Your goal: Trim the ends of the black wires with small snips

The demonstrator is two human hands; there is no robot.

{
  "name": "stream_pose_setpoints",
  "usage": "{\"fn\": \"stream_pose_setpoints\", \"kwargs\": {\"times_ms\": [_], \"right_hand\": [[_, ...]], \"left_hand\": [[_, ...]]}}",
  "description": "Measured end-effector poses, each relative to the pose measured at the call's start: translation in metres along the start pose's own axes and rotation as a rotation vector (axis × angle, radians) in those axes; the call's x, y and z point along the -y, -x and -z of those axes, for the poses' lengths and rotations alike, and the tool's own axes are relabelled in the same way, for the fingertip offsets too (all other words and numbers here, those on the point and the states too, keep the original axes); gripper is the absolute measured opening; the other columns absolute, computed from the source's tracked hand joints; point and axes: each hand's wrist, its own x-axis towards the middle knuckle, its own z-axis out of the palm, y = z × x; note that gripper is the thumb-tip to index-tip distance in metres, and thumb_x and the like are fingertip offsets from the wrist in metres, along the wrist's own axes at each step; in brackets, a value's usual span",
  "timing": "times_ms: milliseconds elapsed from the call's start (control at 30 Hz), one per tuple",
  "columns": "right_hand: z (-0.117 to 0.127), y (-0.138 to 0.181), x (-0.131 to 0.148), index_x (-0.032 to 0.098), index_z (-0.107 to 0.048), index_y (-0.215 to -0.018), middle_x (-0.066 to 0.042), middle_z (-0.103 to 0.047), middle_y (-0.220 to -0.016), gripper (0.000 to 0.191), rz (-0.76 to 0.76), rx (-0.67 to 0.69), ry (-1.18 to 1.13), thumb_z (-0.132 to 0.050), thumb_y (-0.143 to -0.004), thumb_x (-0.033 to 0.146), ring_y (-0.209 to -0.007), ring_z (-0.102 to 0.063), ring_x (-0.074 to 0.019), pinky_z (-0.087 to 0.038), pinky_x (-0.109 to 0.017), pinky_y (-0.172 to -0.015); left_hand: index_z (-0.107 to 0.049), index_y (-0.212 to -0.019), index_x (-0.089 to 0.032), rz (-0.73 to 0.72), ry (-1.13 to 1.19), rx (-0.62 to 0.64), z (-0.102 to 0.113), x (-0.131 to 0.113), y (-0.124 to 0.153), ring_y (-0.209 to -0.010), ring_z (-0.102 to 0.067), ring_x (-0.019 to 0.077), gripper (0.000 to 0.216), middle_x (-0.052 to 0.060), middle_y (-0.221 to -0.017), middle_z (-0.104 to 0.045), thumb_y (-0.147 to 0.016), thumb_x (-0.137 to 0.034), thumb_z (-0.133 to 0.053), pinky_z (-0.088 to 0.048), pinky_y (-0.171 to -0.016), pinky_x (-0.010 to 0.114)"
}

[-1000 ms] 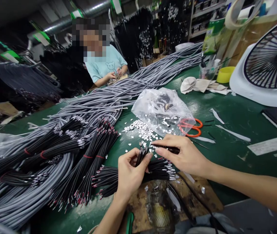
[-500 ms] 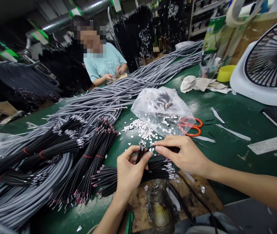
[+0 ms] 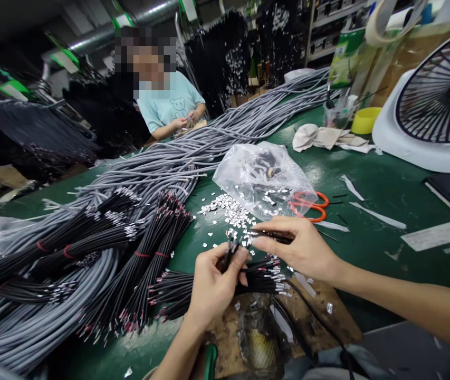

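My left hand [image 3: 217,279] is closed around a few short black wires [image 3: 229,254] whose tips point up. My right hand [image 3: 304,248] pinches dark tweezers [image 3: 278,235], their points near the wire tips. What lies between the points is too small to make out. Behind both hands spreads a pile of small silver foil-like pieces [image 3: 230,208]. Under them lies a bundle of black wires [image 3: 262,274] with silver and reddish ends.
Tied black wire bundles [image 3: 141,256] and long grey cables [image 3: 161,153] cover the left. A clear plastic bag [image 3: 262,177] lies by orange-handled scissors [image 3: 319,207]. A white fan [image 3: 414,142] stands right. A worn board [image 3: 225,338] lies in front; a person [image 3: 169,103] sits across.
My left hand has shifted slightly right with the wires. My right hand has moved a little, the tweezers still in it. The person across has brought their hands closer together.
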Motion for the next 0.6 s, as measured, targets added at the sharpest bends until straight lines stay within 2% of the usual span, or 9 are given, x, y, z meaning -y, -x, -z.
{"fn": "stream_pose_setpoints", "kwargs": {"times_ms": [167, 367, 600], "right_hand": [[-0.0023, 0.0022, 0.0042, 0.016, -0.071, -0.079, -0.002, -0.063, -0.064, 0.018, -0.022, 0.05, -0.059, -0.06, -0.076, 0.028, -0.057, -0.052, -0.0104, -0.038, -0.021, -0.049], [-0.002, 0.0018, 0.007, 0.015, -0.071, -0.084, -0.001, -0.064, -0.065, 0.018, -0.019, 0.061, -0.065, -0.056, -0.074, 0.017, -0.054, -0.051, -0.0092, -0.039, -0.02, -0.047], [-0.0012, 0.0, 0.0089, 0.015, -0.071, -0.082, -0.002, -0.067, -0.07, 0.016, -0.049, 0.08, -0.051, -0.057, -0.074, 0.017, -0.057, -0.056, -0.0109, -0.042, -0.021, -0.049]], "left_hand": [[-0.057, -0.061, -0.013, -0.005, -0.057, -0.033, -0.0048, -0.0011, 0.0013, -0.042, -0.046, 0.0074, 0.021, -0.003, -0.044, -0.054, -0.073, -0.029, -0.062, -0.036, -0.044, 0.017], [-0.062, -0.074, -0.014, 0.028, 0.007, -0.065, -0.0069, -0.0011, 0.0002, -0.042, -0.048, 0.0082, 0.014, -0.004, -0.046, -0.054, -0.072, -0.027, -0.064, -0.037, -0.044, 0.018], [-0.056, -0.064, -0.014, -0.025, -0.024, -0.017, -0.0053, 0.0024, -0.0003, -0.046, -0.045, 0.0075, 0.019, -0.003, -0.048, -0.052, -0.078, -0.027, -0.057, -0.035, -0.048, 0.018]]}}
